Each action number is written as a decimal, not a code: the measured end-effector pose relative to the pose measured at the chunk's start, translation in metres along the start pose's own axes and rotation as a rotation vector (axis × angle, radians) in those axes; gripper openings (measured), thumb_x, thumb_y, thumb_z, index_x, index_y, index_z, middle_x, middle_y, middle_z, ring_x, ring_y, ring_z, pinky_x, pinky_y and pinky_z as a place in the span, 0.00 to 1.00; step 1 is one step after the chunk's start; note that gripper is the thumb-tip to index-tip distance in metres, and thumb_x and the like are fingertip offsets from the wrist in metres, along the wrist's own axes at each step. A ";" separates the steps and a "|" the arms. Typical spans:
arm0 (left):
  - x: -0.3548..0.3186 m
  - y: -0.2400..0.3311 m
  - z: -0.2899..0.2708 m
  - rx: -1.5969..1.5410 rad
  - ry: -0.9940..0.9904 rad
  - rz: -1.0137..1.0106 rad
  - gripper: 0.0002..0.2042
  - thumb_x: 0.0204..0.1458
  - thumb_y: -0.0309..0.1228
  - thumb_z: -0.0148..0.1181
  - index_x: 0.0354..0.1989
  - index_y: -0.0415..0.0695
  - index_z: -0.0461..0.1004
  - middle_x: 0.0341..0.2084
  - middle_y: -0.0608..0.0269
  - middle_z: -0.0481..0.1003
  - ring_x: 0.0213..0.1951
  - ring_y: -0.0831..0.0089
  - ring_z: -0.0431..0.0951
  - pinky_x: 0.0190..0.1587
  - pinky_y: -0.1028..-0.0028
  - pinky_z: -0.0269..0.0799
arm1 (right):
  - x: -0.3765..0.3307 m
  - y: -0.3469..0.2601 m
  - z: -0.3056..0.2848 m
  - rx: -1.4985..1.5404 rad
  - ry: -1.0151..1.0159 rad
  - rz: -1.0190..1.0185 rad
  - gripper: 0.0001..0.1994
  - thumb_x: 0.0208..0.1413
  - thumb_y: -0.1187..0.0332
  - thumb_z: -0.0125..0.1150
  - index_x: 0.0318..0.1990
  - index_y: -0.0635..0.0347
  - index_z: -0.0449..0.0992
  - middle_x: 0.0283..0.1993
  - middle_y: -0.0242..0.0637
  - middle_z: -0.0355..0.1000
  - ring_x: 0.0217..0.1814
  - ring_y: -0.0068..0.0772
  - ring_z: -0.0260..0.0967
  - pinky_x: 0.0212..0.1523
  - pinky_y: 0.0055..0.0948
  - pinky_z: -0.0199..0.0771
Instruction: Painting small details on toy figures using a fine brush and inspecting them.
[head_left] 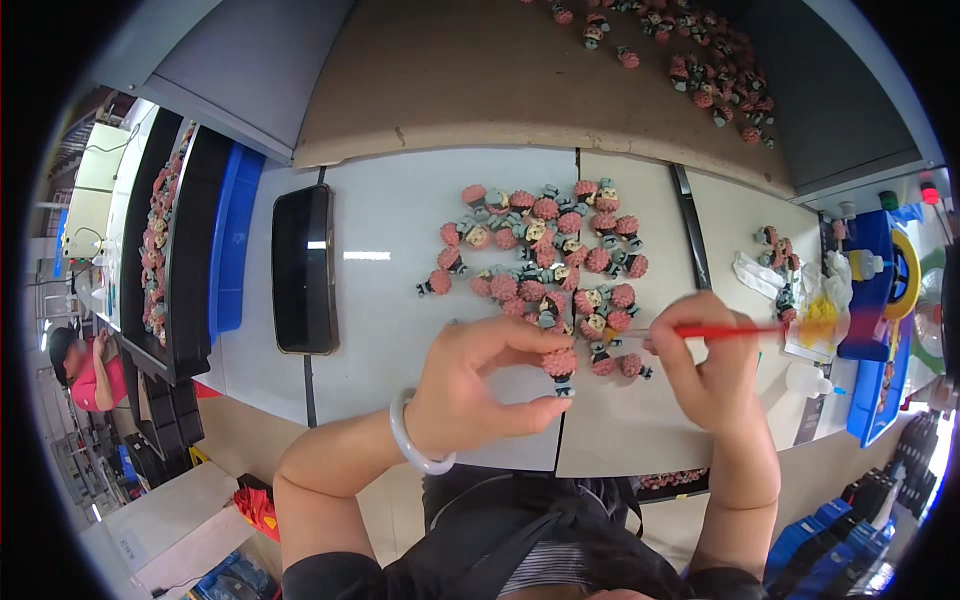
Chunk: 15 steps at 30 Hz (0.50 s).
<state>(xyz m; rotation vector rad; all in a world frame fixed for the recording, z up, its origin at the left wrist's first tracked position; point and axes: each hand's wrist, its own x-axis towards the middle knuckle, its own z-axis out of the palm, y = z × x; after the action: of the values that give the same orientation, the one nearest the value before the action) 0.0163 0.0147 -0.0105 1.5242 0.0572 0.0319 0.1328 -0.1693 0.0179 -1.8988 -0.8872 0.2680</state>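
Observation:
Between the thumb and fingertips of my left hand [462,385] is a small figurine [559,366] with bumpy pink hair and a dark and grey body, held upright over the table. My right hand [712,372] pinches a thin red-handled paintbrush [735,329], lying almost level. Its fine tip points left toward the held figurine and stays apart from it. The far end of the brush is smeared by motion. Just beyond my hands, many similar pink-haired figurines [545,208] lie in a loose cluster on the white table [390,220].
A dark phone [304,270] lies left of the cluster. More figurines are heaped on the brown shelf [450,90] at the back. Farther left stand a blue bin [232,240] and a black tray. At right are small bottles [808,380], a yellow tape roll [905,275] and crumpled white wipes [757,274].

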 end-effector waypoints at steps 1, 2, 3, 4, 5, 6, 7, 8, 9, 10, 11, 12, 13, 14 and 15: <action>0.000 0.002 0.000 -0.109 -0.024 -0.042 0.21 0.33 0.16 0.64 0.41 0.35 0.68 0.36 0.58 0.71 0.42 0.64 0.74 0.47 0.69 0.68 | 0.001 -0.003 -0.005 -0.048 -0.032 0.101 0.03 0.46 0.77 0.54 0.26 0.65 0.66 0.17 0.36 0.67 0.15 0.24 0.64 0.19 0.21 0.60; 0.001 0.002 0.000 -0.109 -0.025 -0.037 0.21 0.33 0.16 0.64 0.41 0.35 0.68 0.36 0.58 0.71 0.42 0.64 0.74 0.47 0.69 0.68 | 0.002 -0.003 -0.008 -0.051 -0.030 0.098 0.03 0.46 0.77 0.54 0.26 0.65 0.66 0.17 0.36 0.67 0.15 0.24 0.64 0.19 0.21 0.60; 0.002 0.001 0.000 -0.142 -0.032 -0.043 0.22 0.34 0.15 0.62 0.42 0.35 0.67 0.37 0.57 0.71 0.43 0.63 0.74 0.49 0.68 0.68 | 0.003 -0.002 -0.011 -0.127 -0.065 0.239 0.04 0.47 0.77 0.54 0.26 0.66 0.66 0.16 0.36 0.65 0.15 0.23 0.63 0.18 0.21 0.58; 0.003 0.000 0.001 -0.175 -0.041 -0.049 0.22 0.35 0.14 0.60 0.44 0.35 0.66 0.38 0.56 0.71 0.45 0.62 0.73 0.50 0.67 0.67 | 0.003 -0.001 -0.015 -0.203 -0.099 0.381 0.04 0.47 0.77 0.53 0.27 0.67 0.65 0.15 0.36 0.64 0.15 0.22 0.62 0.18 0.21 0.57; 0.004 0.000 0.002 -0.174 -0.043 -0.045 0.22 0.35 0.14 0.60 0.44 0.35 0.66 0.38 0.56 0.71 0.45 0.62 0.73 0.50 0.67 0.67 | 0.001 0.010 -0.015 -0.288 -0.117 0.357 0.06 0.47 0.74 0.54 0.29 0.67 0.65 0.13 0.38 0.64 0.14 0.28 0.63 0.17 0.25 0.56; 0.005 0.000 0.003 -0.230 -0.063 -0.070 0.23 0.36 0.13 0.59 0.46 0.35 0.65 0.40 0.56 0.70 0.45 0.62 0.72 0.51 0.67 0.66 | 0.001 0.014 -0.014 -0.291 -0.114 0.355 0.06 0.47 0.74 0.54 0.29 0.67 0.65 0.13 0.38 0.64 0.14 0.28 0.63 0.17 0.25 0.56; 0.005 0.001 0.003 -0.284 -0.082 -0.096 0.24 0.38 0.13 0.57 0.48 0.35 0.64 0.42 0.55 0.69 0.46 0.62 0.72 0.52 0.66 0.65 | 0.002 0.017 -0.013 -0.360 -0.139 0.368 0.08 0.47 0.72 0.55 0.30 0.67 0.65 0.13 0.40 0.64 0.14 0.32 0.63 0.17 0.27 0.57; 0.005 0.002 0.002 -0.283 -0.083 -0.093 0.24 0.38 0.13 0.57 0.48 0.35 0.64 0.42 0.55 0.69 0.46 0.62 0.72 0.52 0.66 0.65 | 0.003 0.019 -0.013 -0.429 -0.165 0.381 0.09 0.46 0.71 0.56 0.32 0.66 0.65 0.13 0.42 0.64 0.14 0.36 0.64 0.18 0.29 0.58; 0.004 0.003 0.001 -0.306 -0.095 -0.117 0.24 0.39 0.13 0.56 0.49 0.35 0.63 0.44 0.54 0.68 0.46 0.63 0.72 0.52 0.65 0.64 | 0.003 0.022 -0.012 -0.430 -0.163 0.380 0.09 0.46 0.71 0.56 0.32 0.66 0.65 0.13 0.42 0.64 0.14 0.36 0.64 0.18 0.29 0.58; 0.004 0.003 0.000 -0.330 -0.106 -0.142 0.24 0.40 0.13 0.55 0.51 0.35 0.62 0.46 0.54 0.67 0.47 0.63 0.71 0.53 0.64 0.64 | 0.004 0.024 -0.011 -0.421 -0.172 0.389 0.11 0.46 0.70 0.56 0.33 0.66 0.65 0.13 0.43 0.65 0.14 0.39 0.63 0.18 0.31 0.58; 0.004 0.002 -0.001 -0.331 -0.105 -0.141 0.24 0.40 0.13 0.55 0.51 0.35 0.62 0.46 0.54 0.67 0.47 0.63 0.71 0.53 0.64 0.64 | 0.006 0.026 -0.010 -0.412 -0.182 0.398 0.12 0.45 0.68 0.57 0.35 0.66 0.65 0.13 0.44 0.65 0.15 0.42 0.63 0.18 0.32 0.59; 0.004 0.000 -0.002 -0.356 -0.117 -0.138 0.25 0.41 0.13 0.54 0.52 0.35 0.62 0.47 0.54 0.67 0.48 0.64 0.70 0.53 0.64 0.64 | 0.007 0.026 -0.009 -0.414 -0.183 0.397 0.12 0.45 0.68 0.57 0.35 0.66 0.65 0.13 0.44 0.65 0.15 0.42 0.63 0.18 0.32 0.59; 0.004 0.001 -0.001 -0.377 -0.132 -0.134 0.25 0.41 0.13 0.53 0.52 0.35 0.61 0.47 0.54 0.66 0.49 0.64 0.69 0.53 0.63 0.64 | 0.006 0.026 -0.010 -0.405 -0.187 0.415 0.12 0.45 0.69 0.57 0.36 0.65 0.65 0.13 0.43 0.65 0.15 0.41 0.64 0.18 0.32 0.59; 0.004 0.002 0.000 -0.374 -0.133 -0.131 0.25 0.41 0.13 0.53 0.52 0.35 0.61 0.47 0.54 0.66 0.49 0.64 0.69 0.53 0.63 0.64 | 0.006 0.025 -0.010 -0.395 -0.192 0.433 0.12 0.45 0.69 0.57 0.36 0.65 0.66 0.13 0.43 0.65 0.15 0.40 0.64 0.19 0.32 0.59; 0.003 0.005 0.001 -0.381 -0.126 -0.148 0.24 0.41 0.13 0.53 0.52 0.35 0.61 0.47 0.55 0.67 0.49 0.65 0.69 0.54 0.63 0.63 | 0.006 0.026 -0.010 -0.394 -0.190 0.429 0.12 0.45 0.69 0.57 0.36 0.65 0.66 0.13 0.43 0.65 0.15 0.40 0.64 0.19 0.32 0.59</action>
<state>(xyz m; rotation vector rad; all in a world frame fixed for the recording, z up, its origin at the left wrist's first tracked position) 0.0197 0.0139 -0.0057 1.1355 0.0588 -0.1632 0.1543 -0.1785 0.0020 -2.4605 -0.6791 0.5726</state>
